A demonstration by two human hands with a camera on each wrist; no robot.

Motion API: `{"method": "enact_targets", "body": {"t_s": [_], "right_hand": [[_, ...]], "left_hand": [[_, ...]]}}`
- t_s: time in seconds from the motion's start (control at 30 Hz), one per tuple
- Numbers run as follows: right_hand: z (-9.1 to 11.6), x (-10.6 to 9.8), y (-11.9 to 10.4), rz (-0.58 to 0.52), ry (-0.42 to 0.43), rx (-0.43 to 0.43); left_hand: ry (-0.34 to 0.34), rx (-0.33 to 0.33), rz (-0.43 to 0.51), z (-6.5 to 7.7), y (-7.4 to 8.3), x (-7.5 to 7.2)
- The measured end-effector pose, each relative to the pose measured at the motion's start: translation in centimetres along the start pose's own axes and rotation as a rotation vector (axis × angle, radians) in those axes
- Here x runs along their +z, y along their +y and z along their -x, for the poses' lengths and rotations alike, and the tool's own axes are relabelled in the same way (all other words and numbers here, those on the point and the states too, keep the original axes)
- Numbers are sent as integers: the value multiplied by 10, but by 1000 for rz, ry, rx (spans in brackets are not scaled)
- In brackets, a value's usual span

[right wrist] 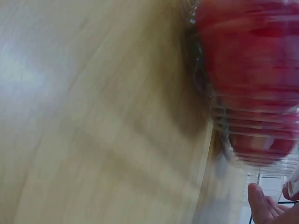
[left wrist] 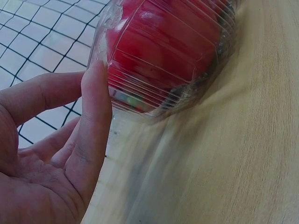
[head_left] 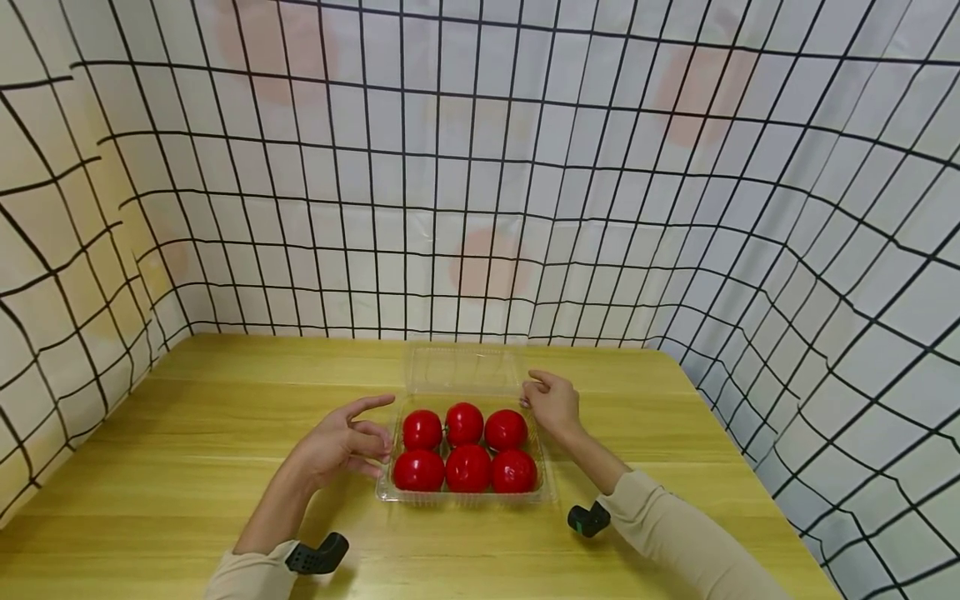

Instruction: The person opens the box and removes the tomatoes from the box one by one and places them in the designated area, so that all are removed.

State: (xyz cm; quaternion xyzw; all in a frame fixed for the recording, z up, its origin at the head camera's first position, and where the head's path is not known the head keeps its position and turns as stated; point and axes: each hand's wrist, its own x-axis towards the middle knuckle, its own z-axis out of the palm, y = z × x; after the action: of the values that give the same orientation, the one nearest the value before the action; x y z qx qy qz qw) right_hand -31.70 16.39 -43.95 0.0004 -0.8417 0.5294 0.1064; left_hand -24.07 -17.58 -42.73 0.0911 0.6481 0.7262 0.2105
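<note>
A clear plastic clamshell box (head_left: 465, 497) sits on the table with its lid (head_left: 465, 369) folded back behind it. Several red tomatoes (head_left: 468, 468) fill the base in two rows. At the box's left side is my left hand (head_left: 341, 442), one finger stretched toward the back corner; in the left wrist view, a fingertip (left wrist: 97, 70) touches the rim. My right hand (head_left: 553, 404) is beside the back right corner, near the lid's edge, with bent fingers. The right wrist view is blurred and shows only some right fingers (right wrist: 261, 205) by the box, apart from each other.
The wooden table (head_left: 187, 433) extends around the box on all sides. A white sheet with a black wire grid (head_left: 480, 183) encloses the back and both sides. Black wrist cameras (head_left: 318, 554) are on both sleeves.
</note>
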Motion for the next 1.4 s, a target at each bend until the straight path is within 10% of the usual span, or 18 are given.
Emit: {"method": "enact_targets", "body": {"t_s": [0.67, 1.4], "right_hand": [[4, -18, -10, 340, -40, -195], [18, -12, -58, 268, -183, -259]], "left_hand": [[10, -6, -10, -1, -1, 0], [1, -7, 2, 1, -1, 0]]}}
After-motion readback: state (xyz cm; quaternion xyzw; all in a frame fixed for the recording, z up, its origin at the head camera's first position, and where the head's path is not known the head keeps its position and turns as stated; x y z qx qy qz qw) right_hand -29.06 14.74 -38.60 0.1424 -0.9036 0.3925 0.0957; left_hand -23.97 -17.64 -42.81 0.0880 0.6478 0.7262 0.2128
